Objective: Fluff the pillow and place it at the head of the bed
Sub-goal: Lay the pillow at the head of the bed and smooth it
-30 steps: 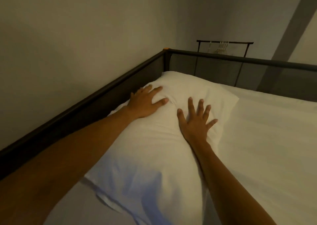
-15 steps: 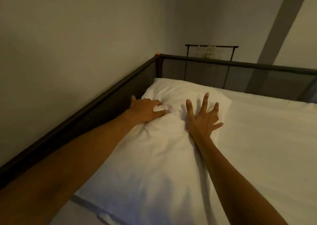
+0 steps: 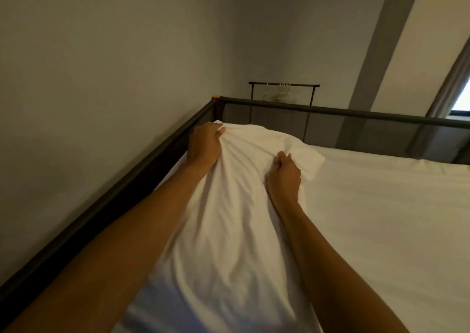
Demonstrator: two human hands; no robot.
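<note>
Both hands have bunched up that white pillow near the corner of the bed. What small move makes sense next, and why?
Probably lift and shake it. The left hand and right hand are both closed on the crumpled white fabric pillow, which lies lengthwise along the dark metal bed rail, creased and flat-looking, not yet square to the head rail.

Both bare forearms stretch forward, nearly parallel. The left hand (image 3: 203, 145) sits farther out, fingers (image 3: 219, 131) curled into a tight fist, knuckles up. The right hand (image 3: 284, 177) is closer in, its fingers (image 3: 281, 157) bunched too, wrist slightly bent.
</note>
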